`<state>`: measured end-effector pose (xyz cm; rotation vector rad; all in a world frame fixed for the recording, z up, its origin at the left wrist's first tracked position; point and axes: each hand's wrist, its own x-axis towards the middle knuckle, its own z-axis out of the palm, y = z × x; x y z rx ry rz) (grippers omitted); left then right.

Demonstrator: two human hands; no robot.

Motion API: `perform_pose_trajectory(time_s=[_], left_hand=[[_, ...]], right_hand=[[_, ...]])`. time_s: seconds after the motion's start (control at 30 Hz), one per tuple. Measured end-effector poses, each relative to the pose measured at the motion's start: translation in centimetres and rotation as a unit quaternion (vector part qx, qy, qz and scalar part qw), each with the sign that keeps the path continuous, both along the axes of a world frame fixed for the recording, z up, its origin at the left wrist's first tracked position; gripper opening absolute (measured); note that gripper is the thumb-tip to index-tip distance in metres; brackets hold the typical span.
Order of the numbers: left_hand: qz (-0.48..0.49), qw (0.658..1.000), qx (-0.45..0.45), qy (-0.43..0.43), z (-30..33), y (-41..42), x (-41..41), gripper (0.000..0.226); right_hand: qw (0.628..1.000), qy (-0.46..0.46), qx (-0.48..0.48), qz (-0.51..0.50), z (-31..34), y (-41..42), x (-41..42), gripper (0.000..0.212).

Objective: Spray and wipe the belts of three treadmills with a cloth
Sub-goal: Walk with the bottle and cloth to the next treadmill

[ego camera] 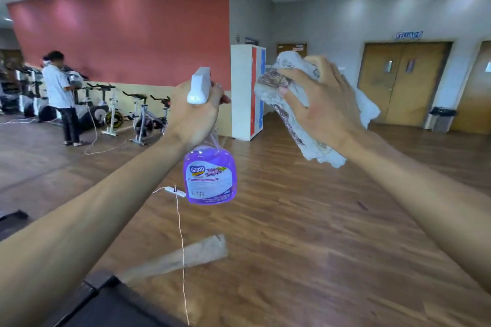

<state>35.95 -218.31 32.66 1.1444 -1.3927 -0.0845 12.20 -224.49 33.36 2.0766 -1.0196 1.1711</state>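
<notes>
Wood-plank floor (pixel 305 220) runs back to a red wall (pixel 119 34) w/ exercise bikes (pixel 143 117) and another person (pixel 59 93) standing by them. Left hand (pixel 195 114) is wrapped round the neck of a purple spray bottle (pixel 210 175), held up mid-air w/ its white trigger head on top. Right hand (pixel 321 103), just beside it, clutches a crumpled white cloth (pixel 281 93); dark treadmill edge (pixel 111 305) sits at bottom left.

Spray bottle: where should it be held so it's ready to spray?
Hold the spray bottle at the narrow neck under the white nozzle head, coming from behind, as the left hand does: the wide purple body hangs below, the neck fits a fist.
</notes>
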Motion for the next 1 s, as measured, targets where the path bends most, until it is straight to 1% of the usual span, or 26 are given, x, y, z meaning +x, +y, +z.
perform_pose_trajectory(time_s=[0.07, 0.17, 0.27, 0.37, 0.43, 0.5, 0.53, 0.67, 0.77, 0.87, 0.93, 1.0], left_hand=[[0.004, 1.0, -0.002, 0.011, 0.6, -4.3, -0.3, 0.029], [0.016, 0.999, -0.015, 0.027, 1.7, -10.2, -0.8, 0.03], [0.043, 0.999, -0.004, 0.02, 2.3, -15.7, -1.3, 0.03], [0.074, 0.997, -0.006, 0.018, 2.5, -21.2, -0.9, 0.03], [0.087, 0.996, -0.009, 0.032, 2.3, -24.8, 0.1, 0.028], [0.111, 0.993, -0.013, 0.039, 2.0, -28.3, 1.3, 0.034], [0.126, 0.991, -0.009, 0.037, 1.9, -30.0, 2.0, 0.036], [0.143, 0.989, -0.009, 0.035, 1.2, -36.3, 5.1, 0.031], [0.156, 0.987, -0.025, 0.03, 1.0, -41.8, 8.4, 0.043], [0.182, 0.983, -0.017, 0.029, 1.1, -47.6, 11.6, 0.029], [0.205, 0.979, -0.013, 0.011, 1.4, -51.4, 13.0, 0.028], [0.224, 0.974, -0.012, 0.013, 1.5, -55.3, 14.4, 0.028]], right_hand=[[1.0, -0.019, 0.01, 0.011, 0.9, -4.5, -1.1, 0.039], [0.999, -0.015, 0.0, 0.029, 2.4, -11.2, -1.5, 0.038], [0.998, -0.04, 0.013, 0.048, 2.8, -17.4, -0.4, 0.039], [0.997, -0.031, 0.026, 0.068, 2.1, -23.1, 2.0, 0.039], [0.995, -0.026, 0.042, 0.084, 1.2, -26.7, 3.6, 0.041], [0.993, -0.014, 0.047, 0.104, 0.4, -30.2, 5.1, 0.042], [0.993, -0.009, 0.042, 0.113, 0.2, -32.1, 5.9, 0.041], [0.99, 0.001, 0.016, 0.141, -0.1, -39.8, 9.0, 0.04], [0.987, -0.006, 0.005, 0.162, 0.5, -46.3, 11.9, 0.042], [0.984, -0.01, 0.0, 0.178, 1.0, -53.0, 14.5, 0.042], [0.982, -0.015, 0.005, 0.187, 1.4, -57.5, 16.3, 0.044], [0.98, -0.023, 0.019, 0.199, 1.2, -61.8, 17.9, 0.046]])
